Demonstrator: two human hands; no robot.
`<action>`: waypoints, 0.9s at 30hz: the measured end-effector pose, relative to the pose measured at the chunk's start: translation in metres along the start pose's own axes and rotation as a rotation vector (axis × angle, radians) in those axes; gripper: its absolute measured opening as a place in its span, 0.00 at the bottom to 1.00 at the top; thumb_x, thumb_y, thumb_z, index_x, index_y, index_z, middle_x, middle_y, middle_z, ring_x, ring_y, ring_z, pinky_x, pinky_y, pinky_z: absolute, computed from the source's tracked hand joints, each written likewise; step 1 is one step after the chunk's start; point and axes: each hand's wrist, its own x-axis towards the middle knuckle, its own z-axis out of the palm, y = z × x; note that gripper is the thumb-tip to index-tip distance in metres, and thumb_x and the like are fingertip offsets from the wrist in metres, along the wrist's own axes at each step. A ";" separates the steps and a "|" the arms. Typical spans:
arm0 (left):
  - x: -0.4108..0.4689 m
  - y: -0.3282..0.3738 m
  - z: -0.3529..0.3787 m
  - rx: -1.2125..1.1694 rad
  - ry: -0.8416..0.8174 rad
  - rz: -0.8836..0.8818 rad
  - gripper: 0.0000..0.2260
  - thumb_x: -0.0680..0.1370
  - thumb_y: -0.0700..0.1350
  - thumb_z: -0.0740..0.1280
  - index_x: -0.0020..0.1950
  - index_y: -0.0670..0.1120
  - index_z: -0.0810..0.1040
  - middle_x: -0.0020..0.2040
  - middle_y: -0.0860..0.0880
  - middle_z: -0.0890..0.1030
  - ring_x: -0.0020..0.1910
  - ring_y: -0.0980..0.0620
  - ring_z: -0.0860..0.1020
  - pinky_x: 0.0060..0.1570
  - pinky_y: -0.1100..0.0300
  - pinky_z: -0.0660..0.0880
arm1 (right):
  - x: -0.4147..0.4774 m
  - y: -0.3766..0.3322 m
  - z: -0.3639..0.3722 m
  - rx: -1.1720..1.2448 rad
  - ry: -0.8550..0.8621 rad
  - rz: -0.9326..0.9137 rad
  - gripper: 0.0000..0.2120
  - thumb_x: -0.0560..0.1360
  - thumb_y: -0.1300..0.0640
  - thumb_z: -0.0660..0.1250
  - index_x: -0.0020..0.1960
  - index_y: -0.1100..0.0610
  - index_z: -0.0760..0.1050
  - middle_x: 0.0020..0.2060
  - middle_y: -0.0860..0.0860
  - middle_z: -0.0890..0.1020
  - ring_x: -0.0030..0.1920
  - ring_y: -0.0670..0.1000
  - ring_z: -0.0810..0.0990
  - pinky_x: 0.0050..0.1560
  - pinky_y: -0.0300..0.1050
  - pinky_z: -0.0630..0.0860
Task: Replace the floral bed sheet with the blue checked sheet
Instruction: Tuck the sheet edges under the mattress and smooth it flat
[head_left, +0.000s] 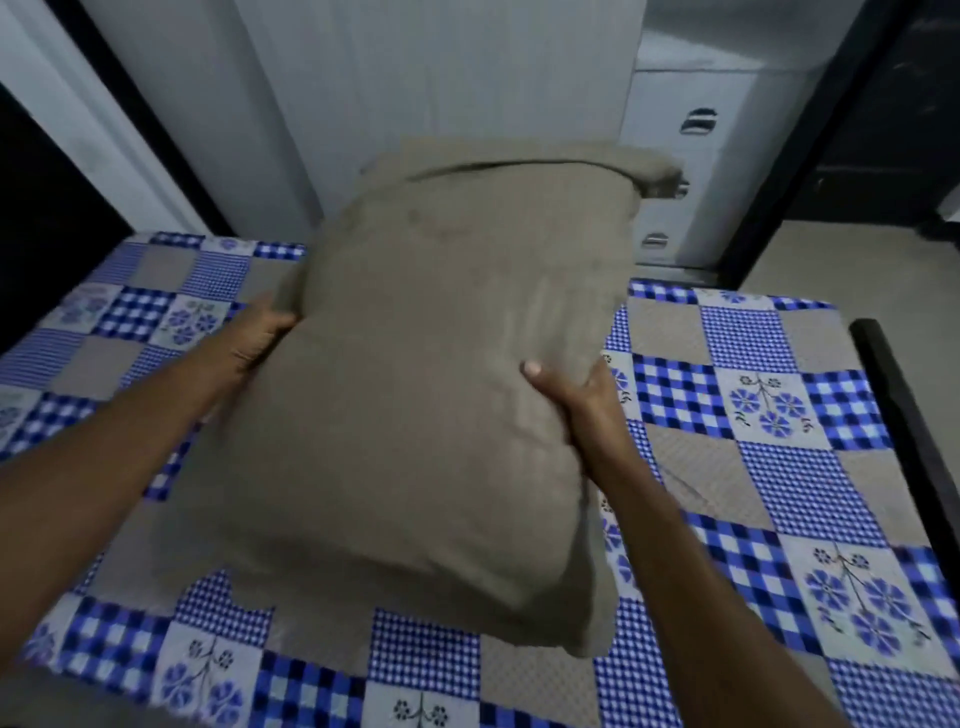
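The blue checked sheet (753, 426), with blue flower squares and grey-brown patches, lies spread over the whole bed. A large taupe pillow (431, 374) is held above the middle of the bed, tilted with its far end raised. My left hand (254, 340) grips the pillow's left edge. My right hand (569, 395) grips its right edge, thumb on top. The floral sheet is nowhere in view.
A white cabinet with dark handles (691, 171) stands beyond the bed's far end. A dark bed frame rail (904, 415) runs along the right side. A pale floor (852, 265) shows at the upper right, and a dark frame (130, 119) at the upper left.
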 end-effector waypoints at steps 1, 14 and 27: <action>0.001 -0.008 -0.023 0.017 0.021 -0.016 0.12 0.78 0.36 0.64 0.57 0.48 0.82 0.49 0.45 0.86 0.38 0.49 0.84 0.38 0.55 0.81 | 0.004 0.010 0.027 0.009 -0.020 0.011 0.32 0.64 0.54 0.79 0.66 0.59 0.75 0.57 0.55 0.85 0.57 0.55 0.84 0.60 0.53 0.80; 0.056 -0.197 -0.143 0.233 0.118 -0.395 0.20 0.80 0.38 0.65 0.71 0.49 0.75 0.62 0.43 0.80 0.57 0.38 0.79 0.60 0.39 0.75 | 0.008 0.193 0.174 -0.080 -0.102 0.349 0.32 0.66 0.57 0.81 0.63 0.40 0.69 0.58 0.43 0.81 0.57 0.44 0.81 0.55 0.40 0.79; 0.047 -0.156 -0.081 0.684 0.421 0.106 0.26 0.77 0.54 0.57 0.74 0.47 0.70 0.69 0.40 0.74 0.66 0.36 0.72 0.66 0.38 0.69 | 0.014 0.217 0.141 -0.226 0.034 0.352 0.34 0.75 0.36 0.68 0.77 0.48 0.64 0.67 0.47 0.75 0.62 0.45 0.77 0.59 0.42 0.77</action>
